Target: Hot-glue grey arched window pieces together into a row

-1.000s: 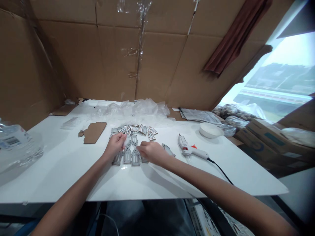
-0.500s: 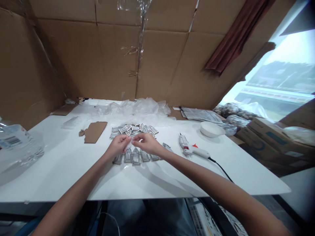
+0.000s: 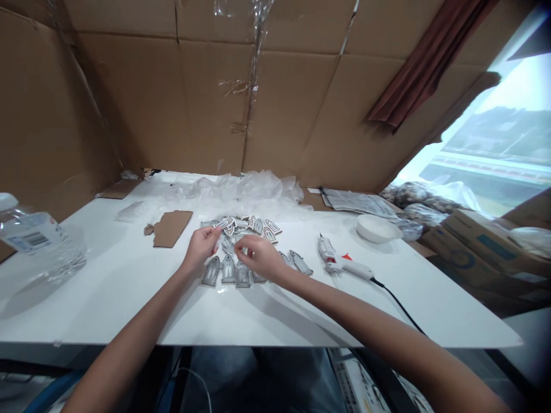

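Arched cutouts (image 3: 228,268), grey with black-and-white edging, lie on a white table (image 3: 129,287): one heap (image 3: 241,225) of overlapping pieces, too tangled to count, and seven loose pieces. All places below are given from the heap. Four loose pieces lie in a row just in front of it, the fourth partly hidden by the right hand. One lies between the hands, and two lie to the front right.

Left hand (image 3: 200,248), one: at the heap's near left edge, its fingertips (image 3: 214,231) pinched almost closed. Anything between them is too small to tell.

Right hand (image 3: 258,256), one: over the row, fingers (image 3: 243,245) curled down and nearly closed. Whether they grip anything cannot be told.

Other items, one each: cardboard scrap (image 3: 171,228), left, touching nothing; glue gun (image 3: 344,265), right, with black cable (image 3: 400,304); white bowl (image 3: 373,229), farther right; plastic bottle (image 3: 32,235), far left; plastic sheeting (image 3: 241,189), behind; papers (image 3: 359,202), behind right; carton (image 3: 482,252), beyond the table's right side.
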Tool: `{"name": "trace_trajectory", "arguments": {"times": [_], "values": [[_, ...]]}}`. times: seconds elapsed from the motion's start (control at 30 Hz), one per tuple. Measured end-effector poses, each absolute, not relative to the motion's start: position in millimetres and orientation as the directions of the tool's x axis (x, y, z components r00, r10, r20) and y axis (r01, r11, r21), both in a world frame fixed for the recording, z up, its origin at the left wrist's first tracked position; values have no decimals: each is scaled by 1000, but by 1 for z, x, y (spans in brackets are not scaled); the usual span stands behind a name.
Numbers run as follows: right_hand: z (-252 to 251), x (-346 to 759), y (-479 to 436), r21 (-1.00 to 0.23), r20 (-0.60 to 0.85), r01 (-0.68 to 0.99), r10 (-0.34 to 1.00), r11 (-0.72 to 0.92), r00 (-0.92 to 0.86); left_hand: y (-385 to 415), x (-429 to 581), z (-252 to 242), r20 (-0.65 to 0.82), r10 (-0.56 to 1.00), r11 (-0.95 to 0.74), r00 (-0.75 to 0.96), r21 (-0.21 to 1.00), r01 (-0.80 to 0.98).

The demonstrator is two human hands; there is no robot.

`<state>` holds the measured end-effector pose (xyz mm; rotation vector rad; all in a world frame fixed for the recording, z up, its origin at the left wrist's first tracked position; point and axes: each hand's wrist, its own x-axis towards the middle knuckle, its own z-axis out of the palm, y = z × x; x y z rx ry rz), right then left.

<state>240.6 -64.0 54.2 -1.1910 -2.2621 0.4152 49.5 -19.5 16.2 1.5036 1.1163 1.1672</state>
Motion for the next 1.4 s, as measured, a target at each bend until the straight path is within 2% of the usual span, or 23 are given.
{"name": "trace_trajectory", "arguments": {"times": [0.13, 0.23, 0.33, 0.43, 0.6, 0.77, 1.0, 1.17, 1.4], "values": [[38, 238, -74, -382, 229, 630, 730, 676, -644, -19, 48, 16, 178, 978, -193, 113, 971, 140], [36, 239, -75, -388, 195, 614, 712, 688, -674, -21, 50, 18, 172, 974, -193, 145, 970, 145], [46, 239, -68, -467, 226, 638, 780, 613, -584, -24, 52, 19, 162, 965, -195, 206, 970, 148], [57, 237, -57, -599, 223, 638, 866, 484, -448, -27, 55, 21, 147, 953, -191, 264, 970, 152], [58, 234, -49, -765, 82, 569, 921, 303, -380, -32, 60, 21, 120, 945, -176, 303, 971, 165], [53, 236, -45, -826, -58, 538, 924, 169, -378, -30, 59, 21, 105, 957, -155, 272, 973, 170], [55, 238, -41, -830, -85, 539, 923, 142, -375, -27, 57, 19, 114, 976, -147, 183, 972, 181], [55, 240, -37, -800, -48, 580, 948, 152, -315, -19, 50, 16, 165, 986, -166, 21, 967, 195], [48, 214, -47, -704, -147, 659, 853, 265, -501, -13, 42, 19, 257, 958, -232, -127, 955, 185]]}}
